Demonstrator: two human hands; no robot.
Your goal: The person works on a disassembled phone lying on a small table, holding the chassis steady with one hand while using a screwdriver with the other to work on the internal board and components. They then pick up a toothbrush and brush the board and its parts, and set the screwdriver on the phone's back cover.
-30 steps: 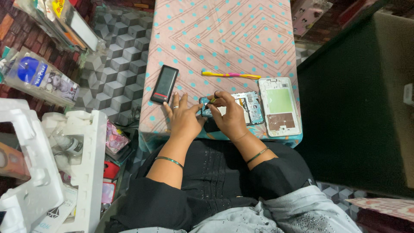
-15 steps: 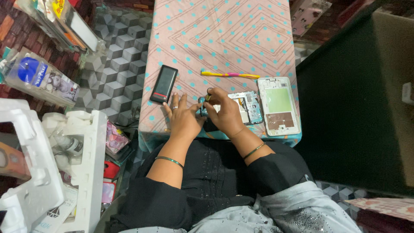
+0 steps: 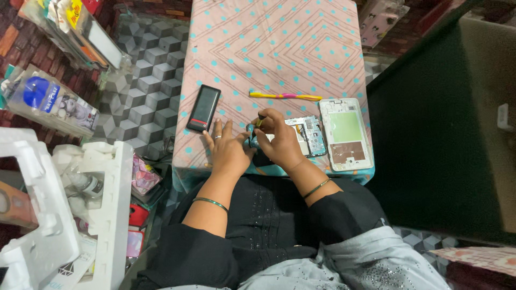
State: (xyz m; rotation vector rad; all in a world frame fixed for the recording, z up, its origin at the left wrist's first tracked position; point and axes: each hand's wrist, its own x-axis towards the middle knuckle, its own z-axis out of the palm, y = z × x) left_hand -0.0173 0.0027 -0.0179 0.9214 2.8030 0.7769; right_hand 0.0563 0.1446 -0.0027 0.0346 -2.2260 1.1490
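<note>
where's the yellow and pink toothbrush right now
In the head view, the toothbrush lies flat on the patterned tablecloth, just beyond the right hand and the opened phone.

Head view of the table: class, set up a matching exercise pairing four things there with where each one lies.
Things:
1. black phone
2. yellow and pink tool
3. white back cover
4. opened phone body

Places:
A. far right, near the table's front edge
B. under the right hand
C. left of the left hand
D. lying crosswise beyond the hands

Pairs: 1-C, 2-D, 3-A, 4-B
</note>
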